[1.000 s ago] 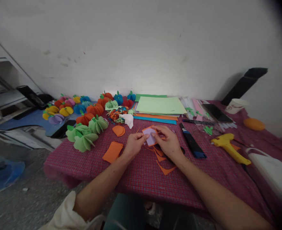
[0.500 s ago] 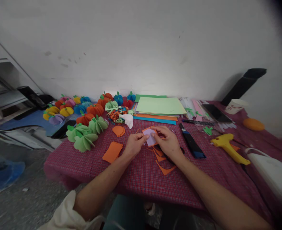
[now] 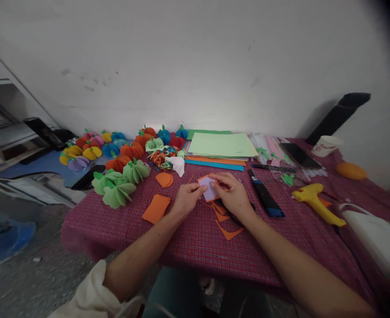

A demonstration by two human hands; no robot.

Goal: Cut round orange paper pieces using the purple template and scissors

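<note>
My left hand point(image 3: 186, 199) and my right hand point(image 3: 233, 196) meet at the middle of the table, both pinching a small lilac paper piece point(image 3: 209, 187) laid over an orange paper square point(image 3: 204, 178). The left thumb and fingers grip its left edge; the right fingers press its right side and top. Orange paper offcuts point(image 3: 226, 225) lie under and just below my right hand. An orange paper rectangle point(image 3: 156, 208) lies left of my left hand, and an orange paper disc point(image 3: 164, 179) sits beyond it.
Paper pumpkins point(image 3: 118, 187) in several colours crowd the table's left and back. Stacked coloured sheets point(image 3: 221, 146) lie at the back centre. A black-and-blue cutter point(image 3: 265, 194), a yellow glue gun point(image 3: 314, 199), a phone point(image 3: 300, 155), a paper cup point(image 3: 327, 145) and a white bag point(image 3: 376, 238) sit to the right on the red checked tablecloth point(image 3: 188, 247).
Almost nothing: both hands stay pinched on the lilac piece and orange square, with only slight finger adjustment and a small shift of the camera.
</note>
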